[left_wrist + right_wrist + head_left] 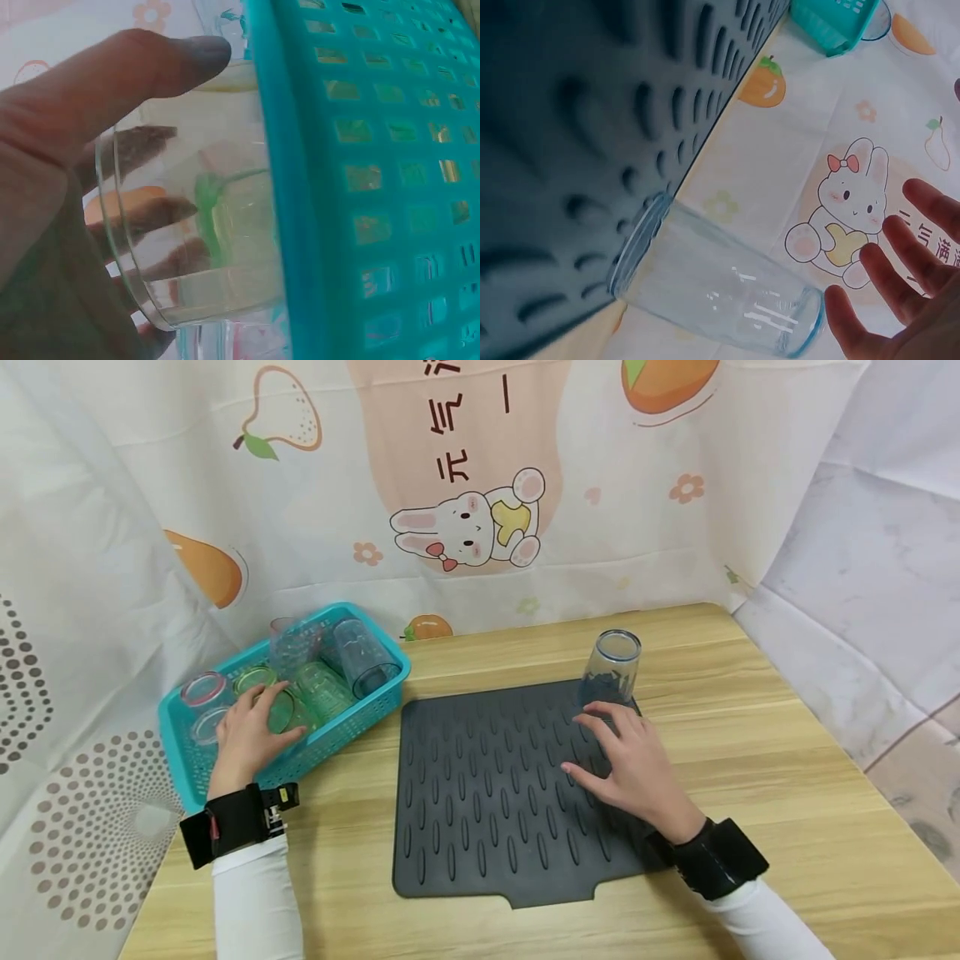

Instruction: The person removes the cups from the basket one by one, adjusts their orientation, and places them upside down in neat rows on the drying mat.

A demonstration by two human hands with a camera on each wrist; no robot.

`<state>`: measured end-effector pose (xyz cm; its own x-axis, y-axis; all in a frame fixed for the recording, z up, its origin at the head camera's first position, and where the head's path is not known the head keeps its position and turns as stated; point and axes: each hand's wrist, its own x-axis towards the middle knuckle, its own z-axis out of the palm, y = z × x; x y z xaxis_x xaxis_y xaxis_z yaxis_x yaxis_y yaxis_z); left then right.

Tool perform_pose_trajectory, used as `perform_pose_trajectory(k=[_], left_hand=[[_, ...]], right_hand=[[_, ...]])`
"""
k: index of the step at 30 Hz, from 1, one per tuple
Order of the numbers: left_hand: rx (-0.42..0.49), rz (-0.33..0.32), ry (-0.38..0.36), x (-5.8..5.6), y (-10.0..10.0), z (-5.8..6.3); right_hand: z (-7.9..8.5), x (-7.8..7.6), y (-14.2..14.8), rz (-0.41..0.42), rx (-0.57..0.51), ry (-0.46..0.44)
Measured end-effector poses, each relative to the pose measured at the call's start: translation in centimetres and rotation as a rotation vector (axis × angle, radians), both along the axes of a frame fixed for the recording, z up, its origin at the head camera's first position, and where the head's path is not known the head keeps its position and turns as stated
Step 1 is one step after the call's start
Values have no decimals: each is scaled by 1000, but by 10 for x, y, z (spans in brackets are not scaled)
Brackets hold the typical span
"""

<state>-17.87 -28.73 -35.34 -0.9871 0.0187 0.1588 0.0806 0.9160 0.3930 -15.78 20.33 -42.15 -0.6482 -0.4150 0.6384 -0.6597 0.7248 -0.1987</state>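
Note:
My left hand (251, 735) reaches into the turquoise basket (397, 702). Its thumb and fingers curve round a clear, faintly green drinking glass (232, 150), the fingers showing through the wall in the left wrist view. Over the dark grey drying mat (480, 802), my right hand (633, 768) hovers with fingers spread and nothing held. Just beyond its fingertips a bluish clear glass (611, 672) stands upside down at the mat's far right corner. The right wrist view shows that glass (727, 277) beside the loosely bent fingers (896, 277).
Several more glasses lie in the basket, among them a green one (324, 689), a bluish one (363, 652) and a pink-rimmed one (204, 690). Basket and mat rest on a wooden table (757, 752). A printed white curtain (600, 527) hangs behind its back edge.

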Motion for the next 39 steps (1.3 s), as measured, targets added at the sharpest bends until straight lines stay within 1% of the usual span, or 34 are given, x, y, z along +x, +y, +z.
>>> perform_pose_trajectory(k=[3,5,6,9,10,13,15,17,19,21,24,26,27,29,32,36,39], left_hand=[[-6,4,12,1,0,-2],[-16,11,38,2,-1,-4],[-26,18,56,1,-2,-7],[-23,25,102,1,-3,-10],[-16,24,117,0,-5,-13],[-17,29,157,-8,-18,-30],[-29,37,195,-17,-32,-48],[-38,48,230,-24,-44,-62],[-31,61,259,-27,-48,-66],[10,59,288,-21,-38,-52],[58,49,323,-7,-18,-23],[77,43,350,2,-6,-6],[74,43,363,5,-2,-1],[71,49,392,9,2,7],[77,35,468,11,5,13],[92,-3,566,12,8,18],[113,-10,613,15,12,21]], right_hand=[[-3,1,-4,6,-10,-21],[-5,2,-6,11,-13,-39],[-7,3,-6,13,-15,-48],[-9,5,-9,22,-1,-76],[-10,5,-10,27,8,-87],[-11,6,-11,37,51,-125],[-11,7,-11,47,83,-156],[-11,7,-11,58,113,-188],[-12,7,-12,75,135,-224],[-12,7,-12,92,153,-256],[-12,7,-13,110,164,-287],[-13,7,-13,121,161,-293],[-13,7,-14,124,159,-292],[-13,7,-14,132,149,-290],[-13,7,-16,138,144,-284],[-14,7,-17,137,141,-282],[-15,7,-18,137,141,-280]])
